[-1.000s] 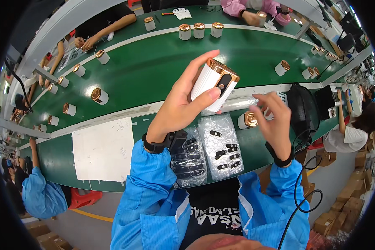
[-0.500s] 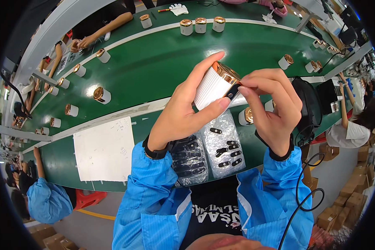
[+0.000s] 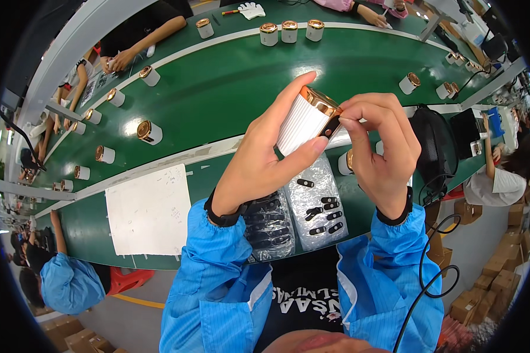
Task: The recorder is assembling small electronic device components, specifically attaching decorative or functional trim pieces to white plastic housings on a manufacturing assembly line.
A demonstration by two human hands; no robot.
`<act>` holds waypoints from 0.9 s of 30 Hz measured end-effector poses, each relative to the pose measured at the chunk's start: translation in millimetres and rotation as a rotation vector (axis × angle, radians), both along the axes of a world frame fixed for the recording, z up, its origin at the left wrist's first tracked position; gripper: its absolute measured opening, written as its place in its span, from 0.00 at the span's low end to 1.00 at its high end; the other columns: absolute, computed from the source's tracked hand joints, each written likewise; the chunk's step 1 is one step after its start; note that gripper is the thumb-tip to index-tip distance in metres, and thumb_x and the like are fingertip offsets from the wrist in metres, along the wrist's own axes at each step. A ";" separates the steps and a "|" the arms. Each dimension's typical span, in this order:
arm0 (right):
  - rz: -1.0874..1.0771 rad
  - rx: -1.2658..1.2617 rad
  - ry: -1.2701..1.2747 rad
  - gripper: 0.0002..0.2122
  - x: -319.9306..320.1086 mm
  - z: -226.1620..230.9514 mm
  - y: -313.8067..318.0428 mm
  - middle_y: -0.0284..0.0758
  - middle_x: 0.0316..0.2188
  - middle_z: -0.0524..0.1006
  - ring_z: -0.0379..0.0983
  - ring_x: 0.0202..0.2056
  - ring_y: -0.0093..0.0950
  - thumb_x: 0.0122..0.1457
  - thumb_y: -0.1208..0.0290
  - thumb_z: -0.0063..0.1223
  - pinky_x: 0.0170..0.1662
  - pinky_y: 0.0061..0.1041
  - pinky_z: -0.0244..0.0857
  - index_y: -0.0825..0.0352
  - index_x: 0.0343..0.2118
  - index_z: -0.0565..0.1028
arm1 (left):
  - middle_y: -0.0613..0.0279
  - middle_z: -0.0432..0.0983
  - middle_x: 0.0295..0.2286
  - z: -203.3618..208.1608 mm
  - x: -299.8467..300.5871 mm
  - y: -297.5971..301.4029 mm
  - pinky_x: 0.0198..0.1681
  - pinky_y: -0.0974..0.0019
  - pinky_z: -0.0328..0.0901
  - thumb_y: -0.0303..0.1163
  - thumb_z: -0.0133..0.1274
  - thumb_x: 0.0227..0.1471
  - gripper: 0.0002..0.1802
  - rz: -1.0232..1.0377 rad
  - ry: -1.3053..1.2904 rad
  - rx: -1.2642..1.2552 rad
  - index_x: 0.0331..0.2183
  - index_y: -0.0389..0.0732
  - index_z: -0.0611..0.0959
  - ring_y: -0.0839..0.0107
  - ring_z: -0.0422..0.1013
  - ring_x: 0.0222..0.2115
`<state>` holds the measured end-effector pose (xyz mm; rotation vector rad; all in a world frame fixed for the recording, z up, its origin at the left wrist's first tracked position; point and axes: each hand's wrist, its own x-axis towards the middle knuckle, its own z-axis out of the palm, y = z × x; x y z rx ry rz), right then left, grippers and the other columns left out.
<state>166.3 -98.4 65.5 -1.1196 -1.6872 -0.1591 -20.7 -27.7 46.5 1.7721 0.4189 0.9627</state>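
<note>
My left hand [image 3: 259, 150] is wrapped round a white ribbed canister [image 3: 300, 125] with a shiny gold top, holding it tilted above the bench. The left thumb presses near the lower end of a small black oval panel [image 3: 330, 127] on the canister's side. At that panel's upper end, the thumb and forefinger of my right hand [image 3: 386, 141] are pinched together. Their tips hide part of the panel. Several loose black oval panels [image 3: 334, 216] lie on a clear bubble-wrap sheet [image 3: 308, 235] below my hands. Partly behind the right hand stands another gold-topped canister [image 3: 345, 163].
Beyond a pale rail, several gold-topped canisters [image 3: 149, 132] stand on the green belt [image 3: 229, 88]. A white paper sheet [image 3: 147, 212] lies left on the bench, beside plastic-wrapped black parts [image 3: 269, 229]. At right are a black mesh bag [image 3: 427, 147] and cable [image 3: 424, 259]. Other people work around.
Canisters on the green belt have shifted slightly to the right. My right fingers have moved only a little at the panel; my left hand keeps its hold on the canister.
</note>
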 end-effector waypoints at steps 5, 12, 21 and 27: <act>0.035 0.005 0.048 0.08 2.9 -7.4 5.6 0.41 0.37 0.79 0.79 0.37 0.27 0.58 0.91 0.59 0.34 0.22 0.75 0.74 0.38 0.76 | 0.54 0.73 0.54 -6.4 4.5 -1.7 0.57 0.67 0.65 0.31 0.59 0.60 0.40 0.012 -0.028 -0.084 0.70 0.38 0.63 0.70 0.70 0.52; 0.045 0.003 0.125 0.09 4.1 -11.0 3.4 0.43 0.39 0.80 0.80 0.38 0.29 0.57 0.91 0.59 0.36 0.23 0.75 0.74 0.41 0.78 | 0.53 0.75 0.52 -7.9 3.2 -0.4 0.57 0.65 0.65 0.33 0.61 0.61 0.41 -0.016 -0.113 -0.221 0.69 0.36 0.62 0.69 0.72 0.50; -0.001 -0.036 -0.145 0.09 10.4 13.6 -5.3 0.41 0.35 0.84 0.83 0.36 0.32 0.54 0.88 0.65 0.36 0.26 0.75 0.74 0.39 0.83 | 0.52 0.75 0.54 -3.4 -0.6 1.0 0.58 0.65 0.64 0.32 0.61 0.57 0.42 0.083 0.005 0.083 0.69 0.38 0.65 0.67 0.72 0.52; -0.043 -0.033 -0.289 0.09 11.1 19.6 -8.1 0.40 0.35 0.84 0.82 0.34 0.34 0.53 0.87 0.66 0.36 0.26 0.75 0.73 0.38 0.83 | 0.45 0.75 0.53 -3.9 -3.9 1.8 0.56 0.60 0.67 0.35 0.62 0.58 0.43 0.120 0.048 0.187 0.69 0.36 0.64 0.57 0.74 0.52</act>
